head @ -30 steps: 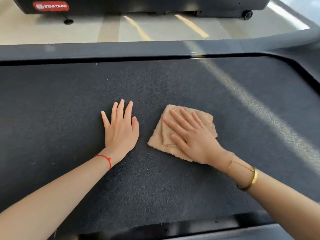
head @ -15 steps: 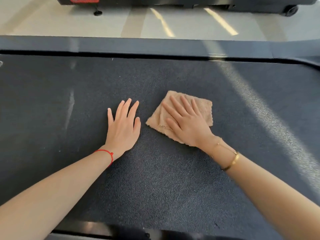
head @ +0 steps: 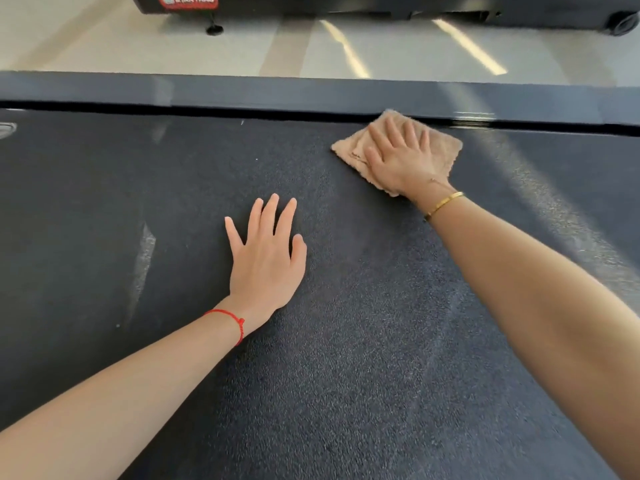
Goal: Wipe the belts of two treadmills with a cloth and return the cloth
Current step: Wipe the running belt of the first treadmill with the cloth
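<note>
Wiping stroke on the first belt. The dark, fine-textured treadmill belt (head: 346, 341) fills the view and serves as the landmark. My right hand (head: 401, 157) lies flat on the folded tan terry cloth (head: 446, 150), fingers straight and slightly spread, pressing it against the belt rather than gripping it. The cloth sits at the belt's far edge, its far corner touching the smooth dark side rail (head: 311, 93) that borders the belt. My left hand (head: 266, 258) rests palm-down near the middle of the belt, well apart from the cloth, fingers straight and a little apart, holding nothing; I judge that it braces my weight. A red cord bracelet (head: 232, 320) circles the left wrist and a gold bangle (head: 443, 204) the right. Beyond the rail lies pale flooring, then the black base of a second machine (head: 346, 5) bearing a red label.

Step in hand, as I judge it: wiping this belt, with the stroke at its farthest reach. The next move calls for drawing the cloth back across the belt under even palm pressure, shifted sideways to unwiped surface. The second belt and the cloth's return appear not yet done.
</note>
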